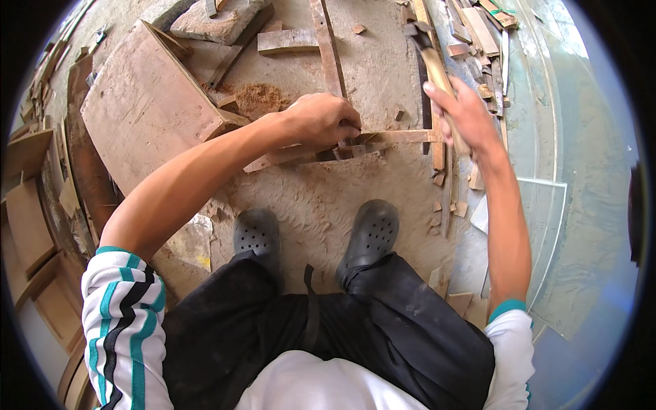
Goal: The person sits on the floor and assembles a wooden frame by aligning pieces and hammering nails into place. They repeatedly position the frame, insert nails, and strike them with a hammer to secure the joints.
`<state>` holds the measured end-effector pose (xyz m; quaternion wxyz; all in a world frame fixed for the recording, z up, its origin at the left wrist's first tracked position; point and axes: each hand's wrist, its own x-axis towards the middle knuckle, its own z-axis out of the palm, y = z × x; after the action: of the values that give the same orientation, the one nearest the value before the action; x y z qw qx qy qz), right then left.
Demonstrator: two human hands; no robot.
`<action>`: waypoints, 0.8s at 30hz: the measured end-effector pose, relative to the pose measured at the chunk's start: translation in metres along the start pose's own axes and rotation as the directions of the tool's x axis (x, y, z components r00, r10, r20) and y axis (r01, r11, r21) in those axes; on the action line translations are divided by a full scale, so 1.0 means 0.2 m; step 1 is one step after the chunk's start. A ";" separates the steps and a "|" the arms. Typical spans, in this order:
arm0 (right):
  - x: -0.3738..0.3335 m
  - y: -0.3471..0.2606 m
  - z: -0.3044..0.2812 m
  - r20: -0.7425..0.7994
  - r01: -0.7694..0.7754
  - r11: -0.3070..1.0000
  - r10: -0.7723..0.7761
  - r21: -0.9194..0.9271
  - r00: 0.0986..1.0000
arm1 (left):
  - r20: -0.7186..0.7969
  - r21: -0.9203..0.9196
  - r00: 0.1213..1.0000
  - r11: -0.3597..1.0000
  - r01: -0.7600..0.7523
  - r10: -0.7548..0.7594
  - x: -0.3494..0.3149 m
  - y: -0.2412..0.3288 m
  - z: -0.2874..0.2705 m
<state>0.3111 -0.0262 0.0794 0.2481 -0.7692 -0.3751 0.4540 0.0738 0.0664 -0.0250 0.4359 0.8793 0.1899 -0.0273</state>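
Note:
My right hand (467, 117) is wrapped round the wooden handle of a hammer (434, 65), raised at the right with its dark metal head up and to the left. Closed in a pinch, my left hand (320, 121) is over the place where wooden strips meet; whatever its fingertips hold is too small or hidden to name. One wooden strip (403, 137) runs to the right from under that hand. Another long strip (328, 51) reaches away from me behind it. Just below the left fingertips is a small dark joint of wood (348, 152).
A wide wooden board or box (147, 109) leans at the left, with sawdust (263, 99) beside it. A short wood block (288, 42) and a stone slab (217, 24) lie farther back. Scrap wood (478, 34) and glass sheets (577, 225) lie at the right. My grey clogs (372, 229) stand close by.

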 end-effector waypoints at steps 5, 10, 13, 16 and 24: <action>-0.28 0.15 0.11 -0.023 0.060 0.959 -0.055 0.278 0.998 | -0.015 0.001 1.000 1.000 -0.025 0.025 -0.02 -0.04 0.02; -0.38 0.30 0.23 -0.045 0.066 0.931 -0.053 0.360 0.998 | 0.031 0.065 0.999 0.998 0.013 -0.015 -0.03 -0.04 -0.01; -0.37 0.34 0.25 -0.024 0.046 0.931 -0.040 0.362 0.999 | 0.044 0.148 0.999 0.989 -0.017 0.010 -0.01 -0.04 -0.01; -0.36 0.34 0.26 -0.009 0.054 0.944 -0.053 0.327 0.999 | 0.029 0.221 0.999 0.975 -0.033 0.027 0.00 -0.02 -0.01; -0.36 0.34 0.26 0.019 0.095 0.957 -0.104 0.273 0.994 | 0.098 0.213 0.995 0.977 -0.024 0.003 0.03 0.00 -0.02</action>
<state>0.2666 -0.1222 0.0417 0.3672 -0.7004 -0.3516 0.5009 0.0781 0.0715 -0.0225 0.3476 0.9200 0.1586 -0.0876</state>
